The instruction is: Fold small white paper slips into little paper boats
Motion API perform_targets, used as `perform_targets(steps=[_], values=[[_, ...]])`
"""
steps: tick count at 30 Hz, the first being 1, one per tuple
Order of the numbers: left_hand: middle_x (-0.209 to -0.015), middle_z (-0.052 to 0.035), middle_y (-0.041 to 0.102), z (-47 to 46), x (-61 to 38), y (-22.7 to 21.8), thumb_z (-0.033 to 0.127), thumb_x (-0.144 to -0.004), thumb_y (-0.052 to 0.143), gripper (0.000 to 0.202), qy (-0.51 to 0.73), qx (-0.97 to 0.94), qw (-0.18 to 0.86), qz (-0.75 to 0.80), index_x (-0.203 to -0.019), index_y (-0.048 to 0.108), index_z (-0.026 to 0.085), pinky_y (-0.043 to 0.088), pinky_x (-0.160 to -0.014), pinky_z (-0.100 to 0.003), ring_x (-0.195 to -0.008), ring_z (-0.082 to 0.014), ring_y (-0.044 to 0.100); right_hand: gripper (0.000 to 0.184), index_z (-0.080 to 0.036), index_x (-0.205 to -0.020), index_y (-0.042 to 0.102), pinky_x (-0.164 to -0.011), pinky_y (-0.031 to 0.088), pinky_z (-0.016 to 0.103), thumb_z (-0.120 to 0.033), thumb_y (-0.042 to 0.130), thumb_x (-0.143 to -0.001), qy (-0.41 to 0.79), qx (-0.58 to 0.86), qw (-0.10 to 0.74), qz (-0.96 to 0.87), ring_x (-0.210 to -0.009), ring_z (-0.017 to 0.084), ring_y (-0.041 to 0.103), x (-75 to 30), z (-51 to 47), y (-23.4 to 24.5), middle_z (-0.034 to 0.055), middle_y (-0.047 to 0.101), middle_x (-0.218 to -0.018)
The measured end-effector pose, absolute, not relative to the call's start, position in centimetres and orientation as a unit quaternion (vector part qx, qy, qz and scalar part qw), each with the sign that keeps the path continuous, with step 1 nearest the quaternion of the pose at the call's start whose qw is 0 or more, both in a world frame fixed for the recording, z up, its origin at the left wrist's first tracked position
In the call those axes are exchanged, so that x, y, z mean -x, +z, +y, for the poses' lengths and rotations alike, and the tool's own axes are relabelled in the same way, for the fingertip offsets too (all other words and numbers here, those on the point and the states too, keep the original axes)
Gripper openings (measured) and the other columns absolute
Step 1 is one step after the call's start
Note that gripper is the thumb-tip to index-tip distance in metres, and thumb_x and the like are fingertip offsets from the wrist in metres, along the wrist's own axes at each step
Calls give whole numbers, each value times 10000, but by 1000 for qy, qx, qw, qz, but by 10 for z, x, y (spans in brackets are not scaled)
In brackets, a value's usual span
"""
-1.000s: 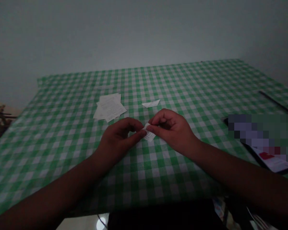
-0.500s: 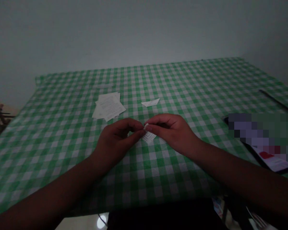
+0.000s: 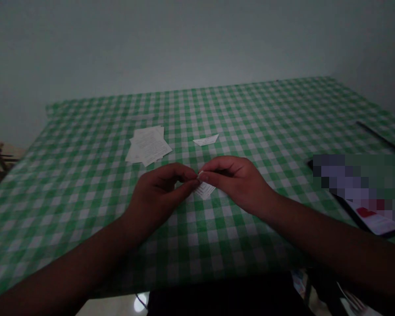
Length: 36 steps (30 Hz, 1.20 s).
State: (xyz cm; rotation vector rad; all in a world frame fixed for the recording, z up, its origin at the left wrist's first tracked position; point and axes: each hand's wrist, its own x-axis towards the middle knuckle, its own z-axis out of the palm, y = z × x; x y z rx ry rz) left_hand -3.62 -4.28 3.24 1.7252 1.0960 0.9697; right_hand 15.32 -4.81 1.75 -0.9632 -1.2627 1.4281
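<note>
A small folded piece of printed paper is pinched between both hands above the near middle of the table. My left hand grips its upper left edge between thumb and fingers. My right hand pinches the same paper from the right, the two sets of fingertips almost touching. The paper's lower part points down as a printed corner; its upper part is mostly hidden by the fingers. Just beyond the hands lies a folded paper boat, white with lines of print.
Left of the boat is a loose pile of printed paper sheets. A green and white checked cloth covers the table. At the right lies a tablet, partly blurred out, with a dark thin stick behind it. A wall borders the far edge.
The folded paper has tilted very slightly, so a little more of its lower corner shows. Both hands keep their pinch in nearly the same spot. The view has shifted a touch.
</note>
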Motion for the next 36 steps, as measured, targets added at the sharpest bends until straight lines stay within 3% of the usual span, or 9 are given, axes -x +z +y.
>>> perform_targets(steps=[16, 31, 36], values=[[-852, -12, 703, -39, 38, 31, 284, -825, 725, 102, 377, -712, 399, 438, -896, 702, 215, 548, -753, -287, -794, -158, 656, 135, -215, -815, 725, -703, 521, 282, -338, 768, -777, 573, 396, 501, -514, -742, 127, 640, -155, -42, 9, -14, 709, -796], [-805, -7, 728, -35, 42, 29, 338, -847, 686, 87, 362, -739, 324, 468, -860, 716, 257, 538, -704, -318, -724, -175, 656, 157, -205, -787, 711, -717, 493, 295, -356, 752, -772, 568, 421, 488, -512, -725, 126, 607, -156, -37, 10, -16, 675, -764], [-799, -4, 742, -35, 40, 31, 326, -836, 709, 73, 370, -707, 373, 474, -852, 731, 259, 556, -709, -317, -729, -176, 672, 143, -209, -792, 705, -709, 500, 290, -348, 739, -786, 572, 418, 495, -503, -723, 125, 613, -154, -38, 7, -16, 677, -766]])
